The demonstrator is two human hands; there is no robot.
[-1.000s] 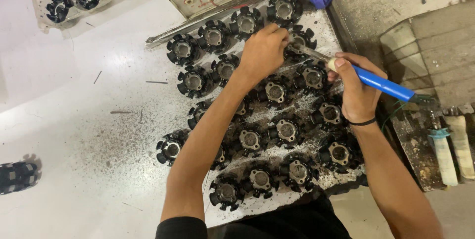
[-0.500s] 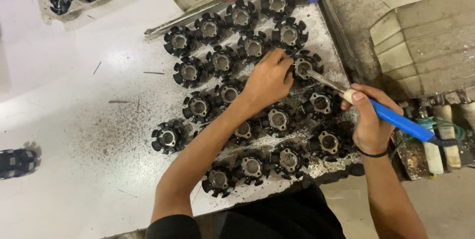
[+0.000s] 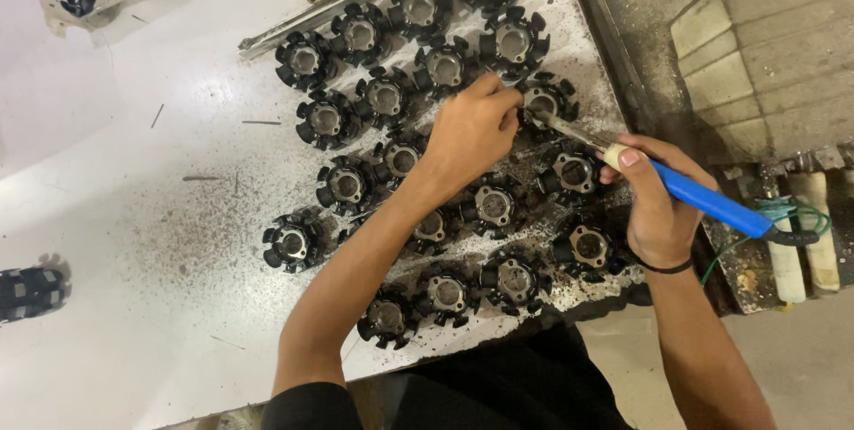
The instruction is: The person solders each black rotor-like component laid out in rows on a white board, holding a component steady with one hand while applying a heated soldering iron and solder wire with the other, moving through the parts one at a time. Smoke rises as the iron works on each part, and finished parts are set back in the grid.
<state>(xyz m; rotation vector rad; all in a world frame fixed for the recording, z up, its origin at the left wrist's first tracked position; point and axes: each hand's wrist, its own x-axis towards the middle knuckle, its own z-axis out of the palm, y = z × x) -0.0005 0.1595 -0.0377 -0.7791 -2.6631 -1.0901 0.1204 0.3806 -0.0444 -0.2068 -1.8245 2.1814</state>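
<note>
Under both your arms lies the white, soot-speckled worktable (image 3: 160, 243), and spread over it around your hands is a cluster of black, star-shaped metal stator cores with round silvery centres (image 3: 382, 96), packed side by side in rough rows. Beyond your right hand, off the table's edge, sit stacked grey stone blocks (image 3: 765, 48). Your right hand (image 3: 663, 208) is closed in a pen-like grip around a soldering iron with a blue plastic handle (image 3: 707, 199), its thin metal tip slanting toward your left hand. Your left hand (image 3: 467, 132) is curled, fingertips pinched against the one black stator core (image 3: 544, 101) that the tip reaches; whether it grips a wire there is too small to tell. A thin black band (image 3: 663, 266) circles your right wrist.
</note>
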